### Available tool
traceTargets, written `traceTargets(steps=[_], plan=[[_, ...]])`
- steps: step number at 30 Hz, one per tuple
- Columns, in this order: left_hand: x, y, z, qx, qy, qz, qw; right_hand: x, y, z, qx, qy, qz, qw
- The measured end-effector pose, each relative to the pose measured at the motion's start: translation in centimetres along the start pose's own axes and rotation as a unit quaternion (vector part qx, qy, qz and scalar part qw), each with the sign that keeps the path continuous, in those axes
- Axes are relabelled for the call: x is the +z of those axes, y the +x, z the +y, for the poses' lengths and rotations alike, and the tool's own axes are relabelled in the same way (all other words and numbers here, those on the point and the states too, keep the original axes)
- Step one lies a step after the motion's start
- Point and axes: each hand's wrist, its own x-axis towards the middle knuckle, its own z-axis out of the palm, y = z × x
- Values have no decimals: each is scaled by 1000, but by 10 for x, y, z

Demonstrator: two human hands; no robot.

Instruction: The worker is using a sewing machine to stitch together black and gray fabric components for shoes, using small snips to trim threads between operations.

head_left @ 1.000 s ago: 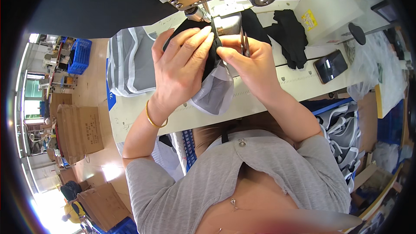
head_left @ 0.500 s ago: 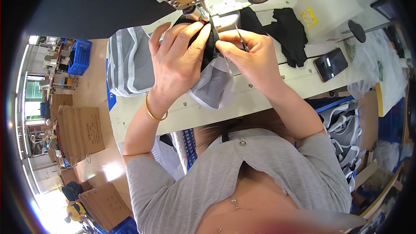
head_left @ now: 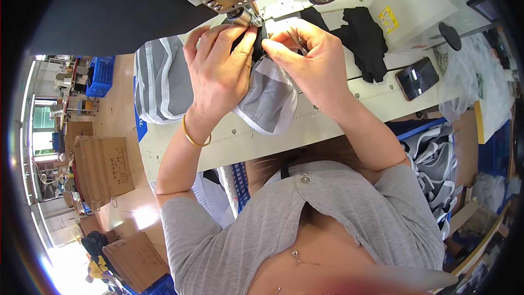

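My left hand point(head_left: 218, 68) lies on a grey and white mesh fabric piece point(head_left: 267, 101) with a black strip point(head_left: 257, 46). Its fingers press the black strip down close to the needle area of a sewing machine point(head_left: 240, 16). Just to the right, my right hand point(head_left: 314, 63) pinches the edge of the black strip between thumb and forefinger. A slim pointed metal tool point(head_left: 298, 41), perhaps thread snips, is tucked in the same hand. The fabric's lower end hangs toward me over the machine table point(head_left: 262, 145).
A stack of grey mesh pieces with white edging point(head_left: 164, 79) lies at left. Black fabric pieces point(head_left: 363, 43) and a phone point(head_left: 417, 78) lie at right, near clear plastic bags point(head_left: 475, 76). More edged pieces point(head_left: 434, 169) fill a bin below. Cardboard boxes point(head_left: 103, 169) stand on the floor.
My right hand has shifted slightly up and left, and the metal tool in it has tilted. The mesh fabric has turned a little and moved slightly upward. My left hand has moved slightly left.
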Motion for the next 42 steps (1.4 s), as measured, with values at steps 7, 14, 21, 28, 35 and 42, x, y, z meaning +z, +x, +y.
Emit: traceTargets(steps=[7,14,21,28,35,42], plan=[[-6,-13,-7,-88,-59,-18,994,1,-1,-1,21,-17,-1,1000],[0,-29,-43,-585,-641,-52,493,-2,-3,-6,-36,-95,-12,995],[-24,-17,-31,-509,-592,8,624,3,-2,7,-1,-48,-23,999],[-66,-33,-12,-413,-411,-119,804,13,-23,17,-258,-79,-32,962],[-62,-52,-4,-411,-354,-193,818,-2,-28,52,-231,-72,-262,934],[-56,-59,5,-422,-333,-236,809,-39,-50,47,-133,-102,-290,942]])
